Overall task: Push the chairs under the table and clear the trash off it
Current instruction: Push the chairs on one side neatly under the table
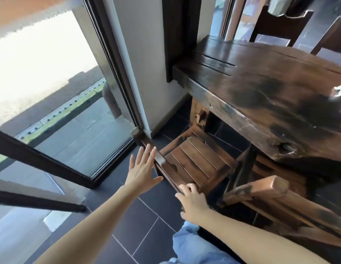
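Right hand (pixel 193 201) at 6 o'clock, fingers curled over the top rail of the slatted chair (pixel 196 162). Left hand (pixel 142 168) at 7 o'clock, fingers spread flat, fingertips touching the rail's far end. Chair seat sits partly under the table (pixel 270 103) edge. Second chair (pixel 270 195) at 4 o'clock, beside the first. White trash scrap (pixel 339 93) on the table at 2 o'clock, blurred.
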The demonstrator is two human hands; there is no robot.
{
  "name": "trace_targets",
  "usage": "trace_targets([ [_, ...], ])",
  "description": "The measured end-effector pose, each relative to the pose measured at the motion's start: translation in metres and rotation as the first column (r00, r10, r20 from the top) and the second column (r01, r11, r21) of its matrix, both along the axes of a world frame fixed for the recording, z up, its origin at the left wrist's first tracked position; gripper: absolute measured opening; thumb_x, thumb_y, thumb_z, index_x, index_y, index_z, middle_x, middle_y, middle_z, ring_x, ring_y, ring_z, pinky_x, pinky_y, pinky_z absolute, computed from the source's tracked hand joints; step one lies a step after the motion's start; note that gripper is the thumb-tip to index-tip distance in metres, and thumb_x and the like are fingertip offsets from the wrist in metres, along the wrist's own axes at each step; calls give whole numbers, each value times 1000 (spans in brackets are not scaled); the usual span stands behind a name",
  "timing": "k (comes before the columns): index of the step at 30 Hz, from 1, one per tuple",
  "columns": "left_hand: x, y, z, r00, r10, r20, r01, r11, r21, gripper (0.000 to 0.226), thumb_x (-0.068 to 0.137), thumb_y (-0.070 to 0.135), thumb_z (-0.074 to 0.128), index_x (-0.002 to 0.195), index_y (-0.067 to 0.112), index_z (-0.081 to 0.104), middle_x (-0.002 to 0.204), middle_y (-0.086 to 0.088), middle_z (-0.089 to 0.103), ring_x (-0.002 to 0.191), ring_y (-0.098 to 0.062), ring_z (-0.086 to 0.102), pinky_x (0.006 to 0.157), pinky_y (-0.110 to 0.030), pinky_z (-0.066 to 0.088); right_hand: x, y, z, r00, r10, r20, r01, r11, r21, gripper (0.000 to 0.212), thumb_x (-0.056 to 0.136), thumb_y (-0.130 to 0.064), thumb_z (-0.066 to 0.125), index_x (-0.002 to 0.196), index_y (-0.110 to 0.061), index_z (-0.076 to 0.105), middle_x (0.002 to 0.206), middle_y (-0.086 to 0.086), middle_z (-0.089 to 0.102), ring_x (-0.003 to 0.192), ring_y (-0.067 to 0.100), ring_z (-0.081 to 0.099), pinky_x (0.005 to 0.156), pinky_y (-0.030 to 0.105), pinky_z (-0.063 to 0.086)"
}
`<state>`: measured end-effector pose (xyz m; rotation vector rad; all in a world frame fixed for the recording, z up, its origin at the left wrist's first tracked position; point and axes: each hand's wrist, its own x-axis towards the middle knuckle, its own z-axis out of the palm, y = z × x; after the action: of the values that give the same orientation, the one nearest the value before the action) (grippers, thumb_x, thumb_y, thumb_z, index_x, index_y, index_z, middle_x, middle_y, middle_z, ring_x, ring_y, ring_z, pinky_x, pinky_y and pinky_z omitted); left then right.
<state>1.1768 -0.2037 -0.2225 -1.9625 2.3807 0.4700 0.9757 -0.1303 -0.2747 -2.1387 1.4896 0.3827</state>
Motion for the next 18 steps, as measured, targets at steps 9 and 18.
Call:
trace_targets([
  [9, -6, -69, -28, 962, -267, 58, 261, 960, 97, 103, 80, 55, 60, 149, 27, -9, 160, 1, -15, 146, -22, -17, 118, -51, -7, -6, 5, -8, 993, 96, -65, -103, 990, -99, 45, 72, -9, 71, 113, -21, 56, 143, 1, 42, 131, 25, 41, 71, 34, 54],
  [18, 25, -117, -49, 713, -691, 122, 666, 721, 191, 87, 85, 42, 58, 150, 23, 4, 161, 1, -7, 147, -22, -11, 118, -53, -4, 31, 7, -3, 814, -581, -6, 571, 801, -181, 65, 75, -10, 69, 133, -22, 42, 152, 0, 29, 136, 24, 32, 97, 36, 46],
])
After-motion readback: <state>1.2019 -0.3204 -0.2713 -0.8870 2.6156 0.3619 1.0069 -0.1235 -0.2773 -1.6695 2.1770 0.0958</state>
